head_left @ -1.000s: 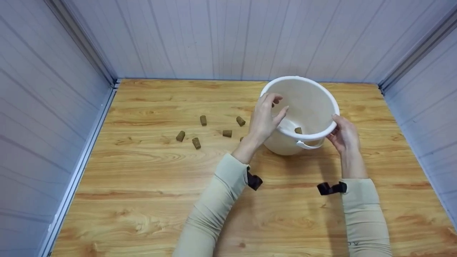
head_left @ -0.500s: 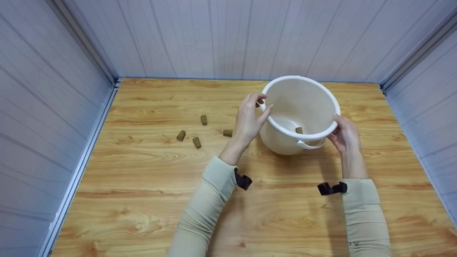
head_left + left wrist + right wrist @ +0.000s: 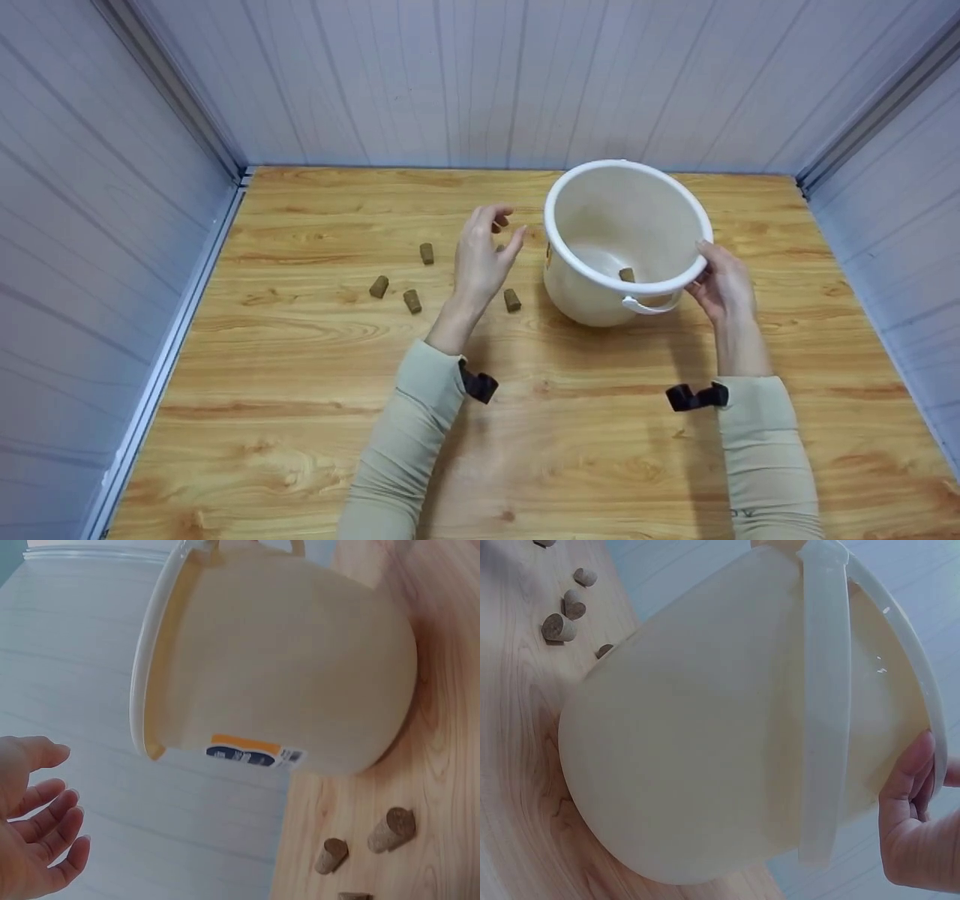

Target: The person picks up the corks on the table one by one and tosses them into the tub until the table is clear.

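A white bucket (image 3: 592, 300) stands upright on the right half of the table, its handle (image 3: 649, 306) hanging down at the front. My right hand (image 3: 724, 285) grips the bucket's rim on the right side, the thumb over the edge. One cork (image 3: 627, 274) lies on the bucket's floor. Left of the bucket, my left hand (image 3: 484, 251) hovers over the table with loosely bent fingers and nothing in them; the left wrist view shows the same bare hand (image 3: 41, 821). Near it lie loose corks, one (image 3: 512, 300) to its right and another (image 3: 427, 253) to its left. The hand partly hides a further cork.
More corks (image 3: 379, 286) lie scattered on the wooden table (image 3: 300, 420) to the left. Panelled walls (image 3: 480, 82) enclose the table at the back and both sides. A printed label (image 3: 251, 754) is stuck on the bucket's side.
My left hand has moved left, from over the bucket's opening to above the table among the corks. The right hand and the bucket have stayed in place.
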Tool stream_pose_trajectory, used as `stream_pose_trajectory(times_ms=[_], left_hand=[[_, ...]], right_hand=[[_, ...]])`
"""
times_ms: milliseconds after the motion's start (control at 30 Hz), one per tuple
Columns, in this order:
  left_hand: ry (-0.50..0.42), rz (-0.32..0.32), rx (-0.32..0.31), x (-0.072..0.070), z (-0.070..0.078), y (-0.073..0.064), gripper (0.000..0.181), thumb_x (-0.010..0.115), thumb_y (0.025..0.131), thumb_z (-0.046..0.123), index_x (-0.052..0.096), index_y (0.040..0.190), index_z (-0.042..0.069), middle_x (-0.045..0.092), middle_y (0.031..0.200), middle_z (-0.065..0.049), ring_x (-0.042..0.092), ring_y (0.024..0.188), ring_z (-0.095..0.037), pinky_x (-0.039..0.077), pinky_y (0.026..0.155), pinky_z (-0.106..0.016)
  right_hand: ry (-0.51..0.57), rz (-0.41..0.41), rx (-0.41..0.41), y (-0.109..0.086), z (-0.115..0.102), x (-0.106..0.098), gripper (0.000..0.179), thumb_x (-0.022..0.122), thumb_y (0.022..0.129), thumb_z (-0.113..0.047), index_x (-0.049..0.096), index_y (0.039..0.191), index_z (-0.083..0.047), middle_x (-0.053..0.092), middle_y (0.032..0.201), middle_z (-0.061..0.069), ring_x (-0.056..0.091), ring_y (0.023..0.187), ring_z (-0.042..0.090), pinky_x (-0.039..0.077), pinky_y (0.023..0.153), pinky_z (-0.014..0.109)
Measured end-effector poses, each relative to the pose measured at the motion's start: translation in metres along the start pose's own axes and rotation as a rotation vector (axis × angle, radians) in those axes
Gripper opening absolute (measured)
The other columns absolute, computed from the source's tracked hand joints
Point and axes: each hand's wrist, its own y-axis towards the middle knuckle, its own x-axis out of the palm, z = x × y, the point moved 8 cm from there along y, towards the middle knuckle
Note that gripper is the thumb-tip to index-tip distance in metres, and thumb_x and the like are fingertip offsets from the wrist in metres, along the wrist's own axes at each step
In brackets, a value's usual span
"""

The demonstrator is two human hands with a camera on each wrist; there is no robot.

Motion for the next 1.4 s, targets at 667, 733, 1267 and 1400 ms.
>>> stream_pose_trajectory(times_ms=[667, 733, 1267, 1400], left_hand=[[-0.019, 0.123, -0.109, -0.044, -0.059, -0.017, 0.022, 0.065, 0.079, 0.007, 0.058, 0.097, -0.003, 0.055, 0.085, -0.014, 0.052, 0.078, -0.026, 0.042, 0.073, -0.031], [-0.029, 0.128, -0.128, -0.048, -0.064, -0.019, 0.021, 0.065, 0.079, 0.006, 0.058, 0.097, -0.004, 0.054, 0.085, -0.014, 0.051, 0.078, -0.025, 0.043, 0.071, -0.032], [-0.043, 0.207, -0.21, -0.08, -0.115, -0.04, 0.021, 0.067, 0.077, 0.004, 0.059, 0.094, -0.004, 0.055, 0.083, -0.017, 0.051, 0.076, -0.028, 0.041, 0.065, -0.037], [-0.037, 0.223, -0.25, -0.087, -0.129, -0.046, 0.02, 0.067, 0.076, 0.003, 0.06, 0.094, -0.004, 0.055, 0.083, -0.017, 0.051, 0.076, -0.029, 0.04, 0.062, -0.032]], right_hand=[[-0.008, -0.004, 0.012, 0.002, 0.001, 0.001, 0.013, 0.052, 0.088, -0.008, 0.049, 0.096, 0.002, 0.058, 0.075, 0.01, 0.058, 0.062, 0.018, 0.049, 0.055, 0.027], [-0.005, -0.004, 0.012, 0.002, 0.001, 0.001, 0.013, 0.052, 0.088, -0.008, 0.049, 0.096, 0.001, 0.058, 0.075, 0.01, 0.058, 0.062, 0.018, 0.049, 0.055, 0.027], [-0.034, -0.009, 0.002, 0.0, 0.0, 0.002, 0.017, 0.051, 0.088, -0.009, 0.045, 0.1, 0.001, 0.058, 0.076, 0.011, 0.058, 0.064, 0.019, 0.049, 0.054, 0.026], [-0.018, -0.009, 0.007, 0.0, 0.0, 0.002, 0.014, 0.051, 0.088, -0.008, 0.048, 0.098, 0.001, 0.059, 0.075, 0.011, 0.058, 0.063, 0.019, 0.049, 0.054, 0.027]])
